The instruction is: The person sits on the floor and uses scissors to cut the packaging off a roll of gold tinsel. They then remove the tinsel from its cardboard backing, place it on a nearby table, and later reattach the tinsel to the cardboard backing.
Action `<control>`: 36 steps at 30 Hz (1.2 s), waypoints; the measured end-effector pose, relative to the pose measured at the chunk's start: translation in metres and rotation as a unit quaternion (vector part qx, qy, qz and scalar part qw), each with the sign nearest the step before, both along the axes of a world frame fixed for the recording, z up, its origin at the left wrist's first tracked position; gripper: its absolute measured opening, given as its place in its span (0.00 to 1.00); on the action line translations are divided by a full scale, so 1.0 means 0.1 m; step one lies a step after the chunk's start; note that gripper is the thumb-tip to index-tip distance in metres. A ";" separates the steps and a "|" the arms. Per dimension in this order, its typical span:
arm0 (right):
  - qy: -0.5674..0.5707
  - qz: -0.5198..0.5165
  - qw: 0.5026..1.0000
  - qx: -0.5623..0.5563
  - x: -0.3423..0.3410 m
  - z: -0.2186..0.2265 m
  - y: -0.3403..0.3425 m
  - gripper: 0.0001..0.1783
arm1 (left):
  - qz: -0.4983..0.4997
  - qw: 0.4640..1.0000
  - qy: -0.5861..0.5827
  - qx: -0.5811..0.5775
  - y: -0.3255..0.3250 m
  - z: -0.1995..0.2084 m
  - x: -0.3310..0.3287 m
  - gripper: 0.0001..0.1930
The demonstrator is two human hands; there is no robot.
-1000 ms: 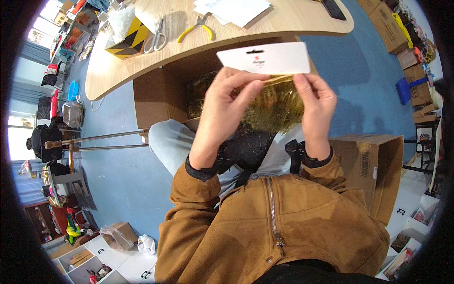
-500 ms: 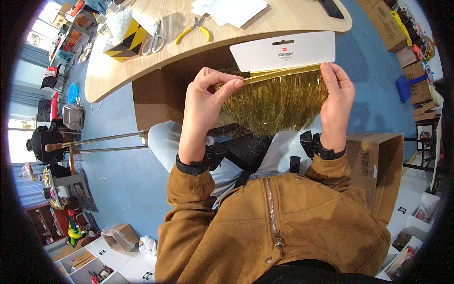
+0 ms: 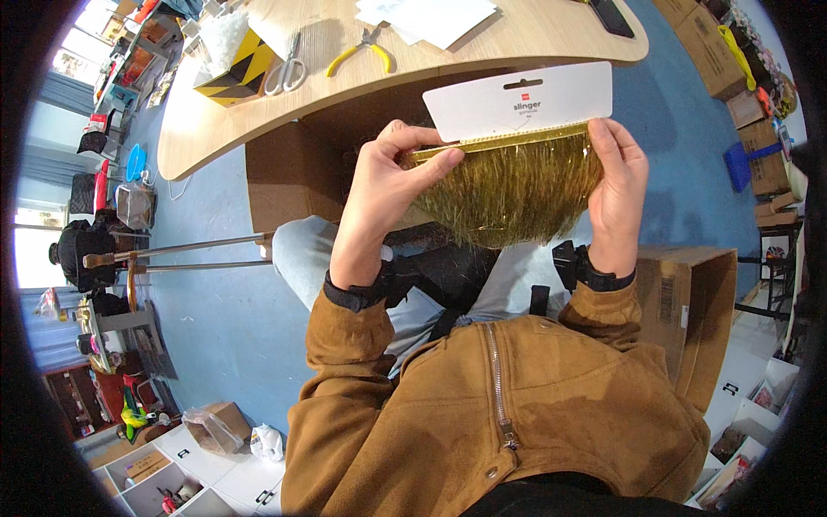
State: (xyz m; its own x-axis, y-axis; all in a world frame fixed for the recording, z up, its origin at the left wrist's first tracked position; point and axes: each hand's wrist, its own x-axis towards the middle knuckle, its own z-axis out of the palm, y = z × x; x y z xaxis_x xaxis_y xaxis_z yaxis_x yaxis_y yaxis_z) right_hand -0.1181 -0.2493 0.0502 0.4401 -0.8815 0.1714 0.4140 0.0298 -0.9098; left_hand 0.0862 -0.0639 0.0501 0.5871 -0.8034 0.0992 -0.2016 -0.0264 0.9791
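Between my two hands a gold tinsel fringe (image 3: 510,200) hangs down, its shiny gold band lying along the lower edge of a white header card (image 3: 519,105). The card has a hanging slot near its top. My left hand (image 3: 392,177) pinches the band and card at their left end, thumb on the front. At the right end, my right hand (image 3: 618,185) grips the card's corner and band between thumb and fingers, with most of those fingers behind. The fringe is held over my lap, just off the table's near edge.
On the wooden table (image 3: 250,116) lie grey-handled scissors (image 3: 287,76), yellow-handled pliers (image 3: 362,53), white papers (image 3: 426,17) and a dark phone (image 3: 608,15). A black-and-yellow striped box (image 3: 237,76) stands at its left. An open cardboard box (image 3: 689,302) is by my right side.
The gold band, which sagged at an angle off the card, now runs straight along its lower edge. My left thumb has shifted right and the card tilts slightly more.
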 end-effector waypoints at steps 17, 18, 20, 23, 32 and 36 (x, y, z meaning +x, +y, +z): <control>0.151 0.030 0.966 -0.208 0.32 -0.08 0.63 0.16 | 0.067 0.996 0.031 -0.054 -0.18 -0.01 -0.43 0.07; 0.134 0.034 0.976 -0.166 0.31 -0.05 0.65 0.16 | 0.053 0.995 -0.054 -0.065 -0.17 0.02 -0.42 0.08; 0.093 0.058 0.990 -0.089 0.32 -0.02 0.68 0.15 | 0.034 0.996 -0.060 -0.061 -0.19 0.08 -0.42 0.08; 0.070 0.057 0.995 -0.049 0.34 0.00 0.64 0.14 | -0.012 0.997 -0.052 -0.064 -0.20 0.14 -0.40 0.09; 0.070 -0.040 0.994 -0.068 0.27 -0.08 0.35 0.09 | 0.036 0.996 -0.084 -0.005 0.03 0.12 -0.14 0.08; 0.074 -0.042 0.992 -0.096 0.18 -0.04 0.18 0.09 | 0.079 0.991 -0.103 0.021 0.14 0.12 -0.01 0.10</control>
